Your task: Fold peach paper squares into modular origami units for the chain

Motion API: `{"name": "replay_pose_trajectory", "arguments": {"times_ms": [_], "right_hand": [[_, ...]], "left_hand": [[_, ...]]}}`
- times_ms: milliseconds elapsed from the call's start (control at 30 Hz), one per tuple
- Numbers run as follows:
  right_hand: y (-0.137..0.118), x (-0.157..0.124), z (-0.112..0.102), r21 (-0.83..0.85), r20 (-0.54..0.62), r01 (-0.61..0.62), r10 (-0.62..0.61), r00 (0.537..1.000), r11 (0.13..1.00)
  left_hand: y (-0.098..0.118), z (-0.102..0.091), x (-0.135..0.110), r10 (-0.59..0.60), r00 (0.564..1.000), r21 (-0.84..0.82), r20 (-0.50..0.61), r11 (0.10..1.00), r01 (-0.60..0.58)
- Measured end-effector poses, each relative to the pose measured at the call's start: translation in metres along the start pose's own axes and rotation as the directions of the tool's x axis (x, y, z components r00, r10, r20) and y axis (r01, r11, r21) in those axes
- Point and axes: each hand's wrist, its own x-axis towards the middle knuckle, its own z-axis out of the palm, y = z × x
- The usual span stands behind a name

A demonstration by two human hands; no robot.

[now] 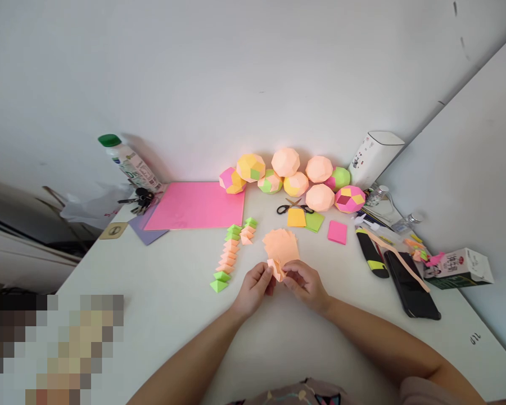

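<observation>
A small folded piece of peach paper point(277, 271) is held between my two hands near the middle of the table. My left hand point(255, 286) pinches its left side, and the fingers of my right hand point(307, 284) close on its right side. Just beyond it lies a loose stack of peach paper squares point(281, 243). To the left, a row of folded peach and green paper pieces point(227, 259) runs away from me, with a shorter row point(248, 232) beside it. Yellow point(296, 217), green point(314, 221) and pink point(337, 232) paper pads lie farther back.
Several faceted paper balls point(285, 162) are piled along the wall. Scissors point(295, 207) lie before them. A pink sheet point(198, 205) and a bottle point(130, 163) are at back left. On the right are a utility knife point(371, 253), a phone point(412, 286) and a milk carton point(461, 269).
</observation>
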Motion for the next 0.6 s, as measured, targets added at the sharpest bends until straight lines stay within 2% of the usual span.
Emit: {"name": "replay_pose_trajectory", "arguments": {"times_ms": [233, 600], "right_hand": [[-0.0025, 0.0004, -0.0006, 0.029, 0.038, -0.023, 0.022, 0.999, 0.999], [-0.0038, 0.0015, 0.0001, 0.056, 0.007, -0.091, 0.091, 0.996, 0.994]], "left_hand": [[0.0035, 0.0018, -0.0004, 0.006, 1.0, 0.01, 0.01, 1.0, -0.006], [0.0002, 0.0002, 0.0005, 0.024, 0.999, 0.01, 0.042, 1.0, -0.024]]}}
